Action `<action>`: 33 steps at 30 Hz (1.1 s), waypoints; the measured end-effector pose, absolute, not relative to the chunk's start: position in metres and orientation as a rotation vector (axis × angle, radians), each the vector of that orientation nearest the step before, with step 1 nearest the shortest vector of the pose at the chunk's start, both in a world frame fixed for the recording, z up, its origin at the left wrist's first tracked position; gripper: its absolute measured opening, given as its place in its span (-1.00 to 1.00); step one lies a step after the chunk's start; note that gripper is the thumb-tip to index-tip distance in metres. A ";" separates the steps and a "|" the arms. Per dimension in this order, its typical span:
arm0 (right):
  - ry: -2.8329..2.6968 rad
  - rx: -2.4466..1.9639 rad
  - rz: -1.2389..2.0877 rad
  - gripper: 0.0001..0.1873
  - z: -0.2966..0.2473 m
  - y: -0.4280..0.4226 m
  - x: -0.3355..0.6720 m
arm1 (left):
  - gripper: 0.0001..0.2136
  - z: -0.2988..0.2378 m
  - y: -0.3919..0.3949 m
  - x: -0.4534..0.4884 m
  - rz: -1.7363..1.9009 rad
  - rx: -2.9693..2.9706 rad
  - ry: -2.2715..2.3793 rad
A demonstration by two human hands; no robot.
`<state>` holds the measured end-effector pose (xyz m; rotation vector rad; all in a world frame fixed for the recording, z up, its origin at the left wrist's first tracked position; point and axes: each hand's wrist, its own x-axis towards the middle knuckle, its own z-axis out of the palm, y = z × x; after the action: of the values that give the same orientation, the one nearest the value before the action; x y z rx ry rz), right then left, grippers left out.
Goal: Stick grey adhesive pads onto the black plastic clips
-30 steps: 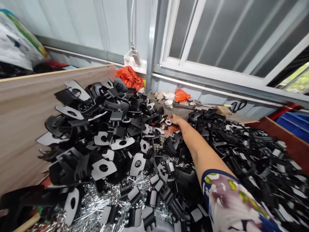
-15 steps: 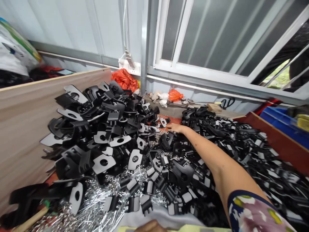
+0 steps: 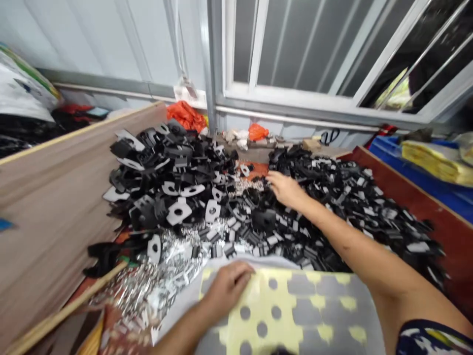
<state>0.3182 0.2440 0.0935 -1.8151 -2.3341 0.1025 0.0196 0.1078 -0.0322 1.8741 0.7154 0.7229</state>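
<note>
My right hand (image 3: 286,190) reaches out over a big heap of black plastic clips (image 3: 177,172), palm down with fingers curled onto the pieces in the middle; whether anything is in it I cannot make out. My left hand (image 3: 229,285) lies at the near edge on a yellow and grey dotted cloth (image 3: 291,310), fingers bent and gripping its edge. A second heap of black parts (image 3: 354,202) spreads to the right. Shiny metal pins (image 3: 162,273) lie in a pile left of the left hand.
A wooden board (image 3: 51,197) walls the left side and a red-brown edge (image 3: 414,197) the right. Orange bags (image 3: 185,116), scissors (image 3: 330,135) and a blue crate (image 3: 417,165) sit at the back under the window. A wooden stick (image 3: 62,313) lies at bottom left.
The camera has pulled back and tilted down. My right hand has drawn nearer across the heap. My left hand and the dotted cloth have come up into view at the bottom.
</note>
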 end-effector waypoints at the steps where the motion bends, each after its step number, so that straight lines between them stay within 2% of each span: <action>1: -2.217 -1.771 0.024 -0.58 0.099 0.218 0.319 | -0.74 -0.028 0.107 0.018 0.711 1.858 0.723; 3: -2.096 -1.658 -0.004 -0.63 0.106 0.158 0.320 | -0.75 -0.025 0.107 0.017 0.695 1.829 0.766; 7: -2.108 -1.661 0.248 -0.69 0.093 0.016 0.313 | -0.77 -0.031 0.107 0.018 0.670 1.861 0.813; 12: -1.923 -1.794 0.245 -0.73 0.022 -0.143 0.316 | -0.75 -0.028 0.101 0.021 0.716 2.036 0.810; 16: -1.812 -1.806 0.140 -0.77 -0.027 -0.218 0.332 | -0.68 -0.032 0.098 0.023 0.660 2.174 0.781; 19: -1.890 -1.804 0.040 -0.76 -0.049 -0.243 0.343 | -0.62 -0.034 0.099 0.027 0.573 2.409 0.710; 22: -2.040 -1.860 -0.041 -0.61 -0.058 -0.246 0.350 | -0.53 -0.029 0.093 0.027 0.410 2.620 0.685; 25: -2.203 -1.858 -0.154 -0.54 -0.057 -0.243 0.353 | -0.47 -0.020 0.074 0.013 0.262 2.822 0.695; 29: -2.459 -1.642 -0.260 -0.52 -0.052 -0.241 0.364 | -0.47 -0.026 0.042 -0.026 0.192 3.020 0.528; 33: -2.621 -1.401 -0.344 -0.38 -0.050 -0.230 0.389 | -0.47 -0.048 0.043 -0.051 0.255 3.149 0.405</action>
<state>0.3893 -0.2301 -0.0502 -1.4014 -2.6215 -0.3442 -0.0505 0.0426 -0.0476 3.1488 0.4054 0.2547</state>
